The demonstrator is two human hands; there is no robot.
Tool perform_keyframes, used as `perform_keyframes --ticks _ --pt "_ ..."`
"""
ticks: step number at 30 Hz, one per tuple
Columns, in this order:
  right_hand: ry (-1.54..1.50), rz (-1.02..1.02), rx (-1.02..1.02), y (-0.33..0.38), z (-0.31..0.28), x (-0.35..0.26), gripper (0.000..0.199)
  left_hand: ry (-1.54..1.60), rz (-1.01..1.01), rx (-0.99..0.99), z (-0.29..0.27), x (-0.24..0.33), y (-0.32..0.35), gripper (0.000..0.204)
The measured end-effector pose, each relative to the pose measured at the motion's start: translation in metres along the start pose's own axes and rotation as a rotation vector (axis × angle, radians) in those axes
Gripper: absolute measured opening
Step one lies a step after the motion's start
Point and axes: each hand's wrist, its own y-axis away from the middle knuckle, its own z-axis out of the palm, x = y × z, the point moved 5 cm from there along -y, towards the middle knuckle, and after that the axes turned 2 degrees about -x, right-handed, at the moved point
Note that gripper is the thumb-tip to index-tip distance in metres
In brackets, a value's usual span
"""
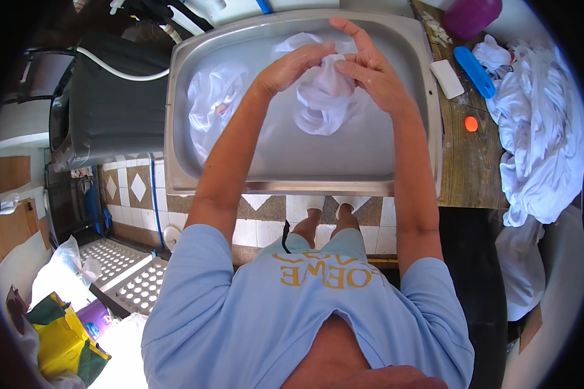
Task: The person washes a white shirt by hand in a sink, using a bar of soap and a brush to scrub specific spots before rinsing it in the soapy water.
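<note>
A wet white cloth [321,104] hangs bunched above the cloudy water of a steel sink [409,39]. My left hand [292,65] grips its upper fold from the left. My right hand [366,68] pinches the same fold from the right, fingers raised. The two hands nearly touch over the middle of the basin. A second white garment [211,97] lies soaking at the sink's left end, apart from both hands.
On the wooden counter [467,162] to the right lie a white soap bar [446,78], a blue brush [474,70], an orange cap [471,123], a purple tub [470,14] and a heap of white laundry [542,129]. A dark machine [110,97] stands left. Perforated trays [126,272] lie below.
</note>
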Motion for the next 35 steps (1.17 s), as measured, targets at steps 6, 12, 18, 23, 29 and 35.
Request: perform_keyframes --ticks 6,12,18,23,29,35 --pt "0.091 0.025 -0.079 0.018 -0.012 -0.026 0.04 0.0 0.072 -0.131 0.032 0.088 0.018 0.012" --pt "-0.252 0.003 -0.003 0.038 -0.027 0.004 0.019 0.022 0.077 -0.047 0.034 0.103 0.025 0.016" --pt "-0.51 -0.12 0.245 0.046 -0.021 -0.006 0.012 0.01 0.083 0.016 0.039 0.072 0.023 0.018" --pt "-0.489 -0.152 0.249 0.05 -0.036 0.004 0.006 -0.043 0.024 -0.046 0.051 0.055 0.021 0.018" --pt "-0.433 -0.148 0.3 0.052 -0.043 0.013 0.005 0.133 -0.173 -0.093 0.056 0.02 0.023 0.035" --pt "-0.465 -0.164 0.321 0.053 -0.05 0.02 0.006 0.291 -0.2 -0.032 0.068 0.007 0.022 0.038"
